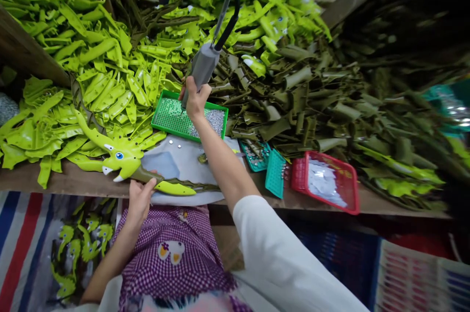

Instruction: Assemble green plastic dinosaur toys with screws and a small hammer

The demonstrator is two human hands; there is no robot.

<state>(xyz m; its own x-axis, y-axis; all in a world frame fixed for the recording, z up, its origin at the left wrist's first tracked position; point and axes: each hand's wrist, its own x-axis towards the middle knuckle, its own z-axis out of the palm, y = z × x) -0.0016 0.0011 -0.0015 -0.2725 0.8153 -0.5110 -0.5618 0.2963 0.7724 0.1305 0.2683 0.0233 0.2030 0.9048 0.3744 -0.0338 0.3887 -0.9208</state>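
Observation:
My right hand point(196, 100) is closed around a grey powered screwdriver point(203, 68) that hangs on a black cable, its tip down in a green tray of small silver screws point(167, 116). My left hand point(138, 199) grips a lime-green plastic dinosaur toy point(123, 157) lying at the bench's near edge, partly on a grey mat point(176, 162). The toy's olive-brown half shows under my fingers.
Heaps of lime-green shells point(91, 72) fill the left of the bench, olive-brown shells point(312, 101) the right. A teal basket point(275, 172) and a red basket point(326, 180) stand near the front edge. Finished dinosaurs point(79, 248) lie on a striped sheet below.

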